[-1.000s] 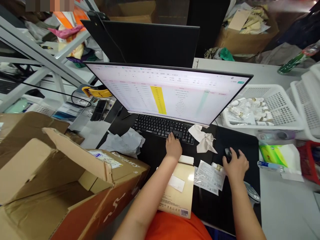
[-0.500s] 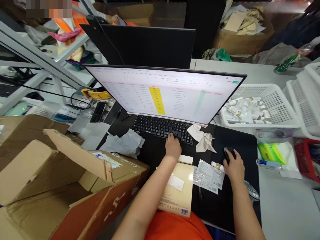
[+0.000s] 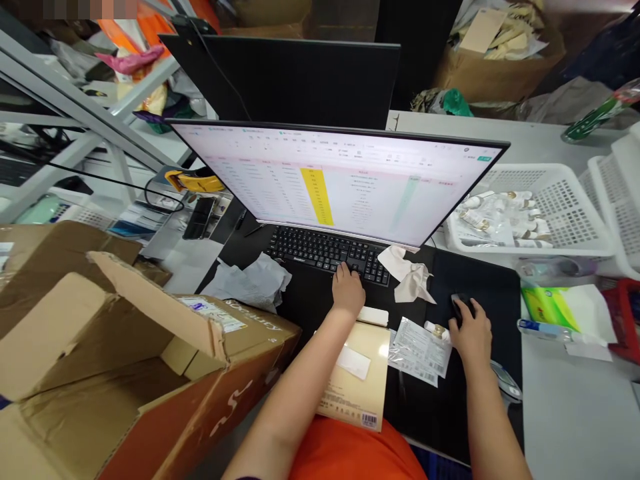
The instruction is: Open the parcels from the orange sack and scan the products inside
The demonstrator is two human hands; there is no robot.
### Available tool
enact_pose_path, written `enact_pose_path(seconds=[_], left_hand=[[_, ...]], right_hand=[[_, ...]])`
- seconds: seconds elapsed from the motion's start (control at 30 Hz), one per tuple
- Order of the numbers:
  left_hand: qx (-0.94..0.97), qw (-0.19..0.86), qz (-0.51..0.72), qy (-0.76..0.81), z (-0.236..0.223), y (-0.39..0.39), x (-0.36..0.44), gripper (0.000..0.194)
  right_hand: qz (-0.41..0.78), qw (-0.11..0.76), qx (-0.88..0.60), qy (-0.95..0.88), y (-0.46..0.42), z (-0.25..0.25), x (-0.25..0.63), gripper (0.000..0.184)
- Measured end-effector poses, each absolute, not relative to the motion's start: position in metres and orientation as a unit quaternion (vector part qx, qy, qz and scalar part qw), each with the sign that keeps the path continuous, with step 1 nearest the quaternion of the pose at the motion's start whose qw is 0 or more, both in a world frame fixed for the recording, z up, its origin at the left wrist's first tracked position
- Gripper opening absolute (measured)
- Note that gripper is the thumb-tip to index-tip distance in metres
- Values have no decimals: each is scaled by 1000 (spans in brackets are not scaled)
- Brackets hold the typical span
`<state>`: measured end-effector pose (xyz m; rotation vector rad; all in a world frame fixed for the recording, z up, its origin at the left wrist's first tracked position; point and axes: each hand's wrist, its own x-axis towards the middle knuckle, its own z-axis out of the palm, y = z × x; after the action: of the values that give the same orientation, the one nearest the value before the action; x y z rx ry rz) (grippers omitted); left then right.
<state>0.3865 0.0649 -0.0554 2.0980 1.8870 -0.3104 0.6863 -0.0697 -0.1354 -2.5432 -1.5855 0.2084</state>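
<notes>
My left hand rests at the lower edge of the black keyboard, its fingers reaching onto the keys and holding nothing. On the dark mat, my right hand curls over a black computer mouse. A monitor behind the keyboard shows a spreadsheet with a yellow column. Below my left forearm lies a flat cream-coloured box with a barcode. Clear printed packets and a small white tube with a gold band lie left of my right hand.
An open cardboard box stands at the left. Crumpled grey paper and a crumpled tissue lie beside the keyboard. At the right are a white basket of small white tubes, a green tissue pack and a red basket.
The view has shifted slightly. A co-worker's hand at the upper left is no longer visible. My hands stay on the keyboard and mouse.
</notes>
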Motion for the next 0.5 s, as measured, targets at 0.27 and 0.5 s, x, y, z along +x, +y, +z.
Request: enact_pose_path(seconds=[0.27,0.5], left_hand=[[717,192,-106,662,-46,72,382,45],[700,196,-83,682,-44,100,355,38]], right_hand=[[74,77,-842,-528,-70,-135,686,52],[75,154,-832,-528,-73,-148,694,64]])
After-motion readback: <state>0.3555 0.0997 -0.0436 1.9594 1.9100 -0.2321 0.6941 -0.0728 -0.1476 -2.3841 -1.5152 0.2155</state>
